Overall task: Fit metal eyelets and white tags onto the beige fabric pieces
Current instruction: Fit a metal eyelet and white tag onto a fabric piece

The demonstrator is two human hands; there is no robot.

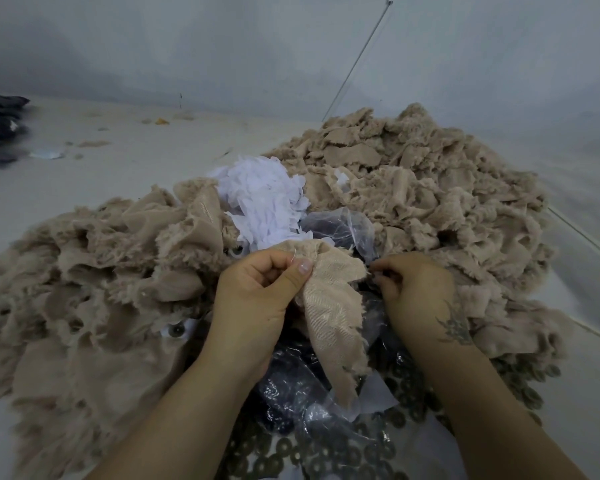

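My left hand (pixel 260 292) grips the top of a beige fabric piece (pixel 333 306), thumb pressed on its woven side; the piece hangs down between my hands. My right hand (pixel 413 289) sits just right of the piece with fingers curled inward, pinching something small and dark that I cannot make out. A heap of white tags (pixel 260 202) lies behind my hands. Several dark metal eyelets (pixel 326 459) are spread on the surface below my wrists, beside clear plastic bags (pixel 291 393).
Large piles of beige fabric pieces lie at the left (pixel 84 289) and at the back right (pixel 413 188). Dark cloth (pixel 0 126) sits at the far left edge. Scraps dot the pale surface (pixel 118 150) behind. A thin rod (pixel 357 57) leans on the wall.
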